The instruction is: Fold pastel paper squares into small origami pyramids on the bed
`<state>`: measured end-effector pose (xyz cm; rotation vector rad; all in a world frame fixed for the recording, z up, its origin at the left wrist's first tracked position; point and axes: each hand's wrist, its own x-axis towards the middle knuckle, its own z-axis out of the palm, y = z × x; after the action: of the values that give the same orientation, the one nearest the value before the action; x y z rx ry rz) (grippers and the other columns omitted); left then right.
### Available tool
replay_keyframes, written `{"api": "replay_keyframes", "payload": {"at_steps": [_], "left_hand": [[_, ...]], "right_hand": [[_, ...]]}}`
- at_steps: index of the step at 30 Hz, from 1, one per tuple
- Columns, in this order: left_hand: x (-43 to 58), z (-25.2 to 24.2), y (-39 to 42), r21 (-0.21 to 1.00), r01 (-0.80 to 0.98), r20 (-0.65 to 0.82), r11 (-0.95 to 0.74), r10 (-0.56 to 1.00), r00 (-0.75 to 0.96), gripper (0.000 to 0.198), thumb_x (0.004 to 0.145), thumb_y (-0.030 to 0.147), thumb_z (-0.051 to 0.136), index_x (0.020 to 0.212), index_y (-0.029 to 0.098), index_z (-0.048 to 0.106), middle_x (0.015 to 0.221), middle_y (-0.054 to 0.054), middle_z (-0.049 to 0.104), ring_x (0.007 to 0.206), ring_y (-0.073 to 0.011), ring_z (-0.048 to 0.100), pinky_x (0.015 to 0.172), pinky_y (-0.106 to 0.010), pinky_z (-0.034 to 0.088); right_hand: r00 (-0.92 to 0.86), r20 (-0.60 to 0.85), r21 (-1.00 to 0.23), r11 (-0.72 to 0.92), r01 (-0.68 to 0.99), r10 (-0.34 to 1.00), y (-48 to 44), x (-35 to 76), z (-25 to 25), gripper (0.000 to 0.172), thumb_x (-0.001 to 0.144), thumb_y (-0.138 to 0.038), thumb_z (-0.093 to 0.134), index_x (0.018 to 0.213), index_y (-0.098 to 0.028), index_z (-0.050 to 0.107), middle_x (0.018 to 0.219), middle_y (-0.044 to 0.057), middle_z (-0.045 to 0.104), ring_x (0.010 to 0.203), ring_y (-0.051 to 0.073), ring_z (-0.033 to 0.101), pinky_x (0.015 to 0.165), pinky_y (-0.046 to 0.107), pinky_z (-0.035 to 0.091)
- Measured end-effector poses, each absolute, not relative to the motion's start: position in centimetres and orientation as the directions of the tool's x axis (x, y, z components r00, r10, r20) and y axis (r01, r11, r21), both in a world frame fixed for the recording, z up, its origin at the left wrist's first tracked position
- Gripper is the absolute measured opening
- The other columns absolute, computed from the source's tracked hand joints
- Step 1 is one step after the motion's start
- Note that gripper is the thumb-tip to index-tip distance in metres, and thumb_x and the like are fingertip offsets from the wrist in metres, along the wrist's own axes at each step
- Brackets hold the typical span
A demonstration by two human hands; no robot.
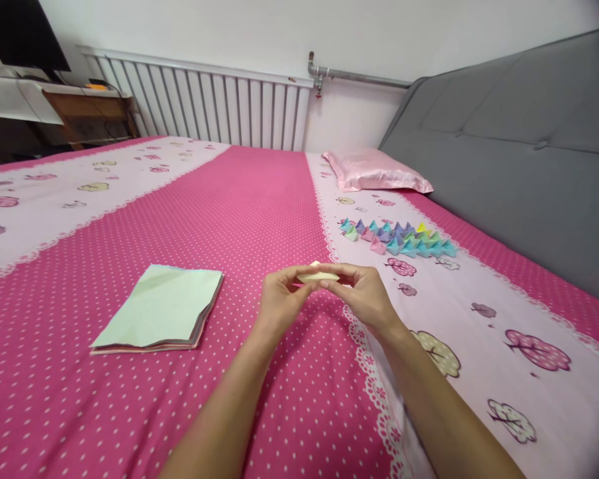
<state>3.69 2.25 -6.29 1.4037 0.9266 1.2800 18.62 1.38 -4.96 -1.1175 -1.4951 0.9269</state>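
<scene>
Two forearms (224, 406) reach over a pink dotted bed (274, 199). Left of them lies a stack (162, 306) of paper sheets, pale green on top. Next, the left hand (281, 293) pinches one end of a folded yellow paper (318, 276), thumb and fingers almost together; the right hand (368, 291) pinches its other end likewise, over the bed. Farther right, a pillow (374, 171) lies near the far right corner, then small coloured paper shapes (408, 248) stand clustered toward the right edge, beside the grey headboard (519, 133).
</scene>
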Motion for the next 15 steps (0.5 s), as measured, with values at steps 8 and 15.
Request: {"api": "replay_keyframes", "payload": {"at_steps": [8,15], "left_hand": [[3.49,-6.01,1.87,0.952,0.061,0.298,-0.300,0.953,0.051,0.022,0.073,0.025,0.065,0.091,0.016,0.071,0.090,-0.008,0.072,0.079,-0.0185,0.067,0.074,-0.031,0.053],[3.51,-5.52,1.73,0.952,0.120,0.277,-0.281,0.960,0.048,0.018,0.073,0.026,0.065,0.087,0.018,0.072,0.086,-0.006,0.073,0.076,-0.0180,0.068,0.071,-0.030,0.053]], "right_hand": [[-0.046,0.488,-0.763,0.451,0.463,0.872,1.01,18.65,-4.59,0.018,0.076,-0.027,0.064,0.093,-0.024,0.071,0.091,0.004,0.072,0.085,0.019,0.065,0.079,0.035,0.049],[-0.153,0.525,-0.613,0.497,0.614,0.837,1.14,19.09,-4.30,0.018,0.080,-0.025,0.061,0.095,-0.022,0.070,0.079,0.004,0.067,0.071,0.016,0.061,0.068,0.030,0.048]]}}
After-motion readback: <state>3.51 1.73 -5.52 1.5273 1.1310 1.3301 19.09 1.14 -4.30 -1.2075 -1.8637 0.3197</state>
